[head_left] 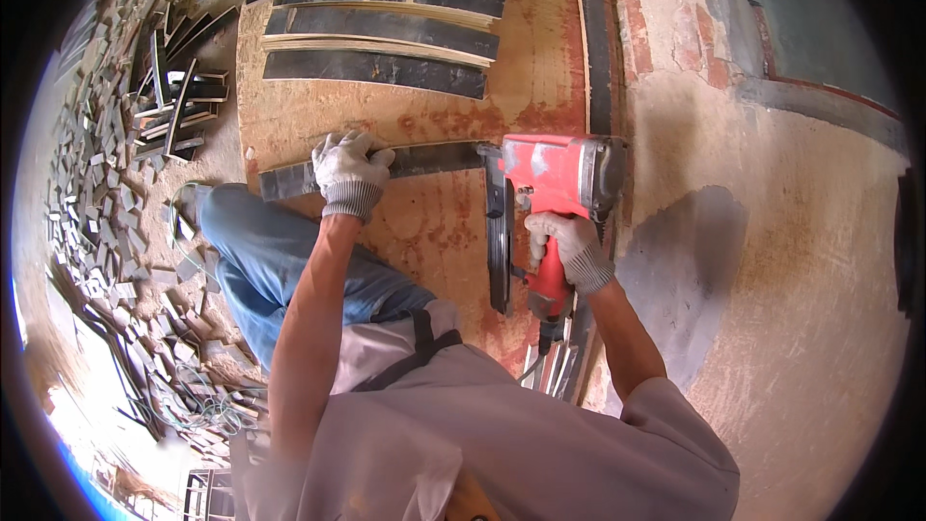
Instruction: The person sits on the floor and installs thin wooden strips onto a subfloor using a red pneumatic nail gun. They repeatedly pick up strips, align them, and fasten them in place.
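A red pneumatic nail gun [555,169] is gripped in my gloved right hand [569,249], fingers wrapped round its handle. Its nose meets the right end of a dark wooden strip [434,159] lying across the wooden work surface [415,232]. Toward the strip's left part, my gloved left hand [352,166] is closed over it, pressing it down; the fingertips are partly hidden. The gun's black magazine [499,241] points back toward me, and a hose runs from the handle's base.
Several dark strips [381,72] lie in a row at the far end of the surface. A long dark board [593,48] runs along its right edge, beside a worn wall [694,39]. On the floor at left are stacked strips [178,106] and many scattered offcuts [106,222].
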Demonstrator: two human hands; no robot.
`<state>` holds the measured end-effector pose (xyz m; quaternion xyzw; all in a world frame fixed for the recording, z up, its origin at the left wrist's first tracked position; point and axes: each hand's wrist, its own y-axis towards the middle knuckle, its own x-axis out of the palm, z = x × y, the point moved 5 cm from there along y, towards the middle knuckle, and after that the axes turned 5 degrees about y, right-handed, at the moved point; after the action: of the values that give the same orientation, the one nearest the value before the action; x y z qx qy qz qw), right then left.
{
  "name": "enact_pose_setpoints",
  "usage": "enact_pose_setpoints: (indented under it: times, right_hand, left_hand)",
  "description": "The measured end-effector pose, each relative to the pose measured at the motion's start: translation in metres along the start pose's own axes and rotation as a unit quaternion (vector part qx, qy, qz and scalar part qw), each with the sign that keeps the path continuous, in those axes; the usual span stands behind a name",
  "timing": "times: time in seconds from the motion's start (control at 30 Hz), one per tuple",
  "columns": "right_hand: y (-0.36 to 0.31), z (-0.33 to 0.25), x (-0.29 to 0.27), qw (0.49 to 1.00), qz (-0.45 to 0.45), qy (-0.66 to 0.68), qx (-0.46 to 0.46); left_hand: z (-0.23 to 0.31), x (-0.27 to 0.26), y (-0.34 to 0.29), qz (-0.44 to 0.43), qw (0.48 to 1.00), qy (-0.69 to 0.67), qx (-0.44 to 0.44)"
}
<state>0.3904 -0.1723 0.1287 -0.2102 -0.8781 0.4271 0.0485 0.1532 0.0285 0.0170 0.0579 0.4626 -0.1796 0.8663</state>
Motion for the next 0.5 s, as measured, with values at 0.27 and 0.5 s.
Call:
enact_pose_setpoints:
  times: [0.27, 0.5]
  right_hand:
    - [0.006, 0.003, 0.003, 0.997, -0.013, -0.043, -0.058]
    - [0.001, -0.013, 0.008, 0.999, -0.01, 0.008, -0.035]
  left_hand:
    - [-0.001, 0.001, 0.001, -0.03, 0.999, 0.02, -0.006]
    - [-0.002, 0.001, 0.0, -0.023, 1.0, 0.018, -0.007]
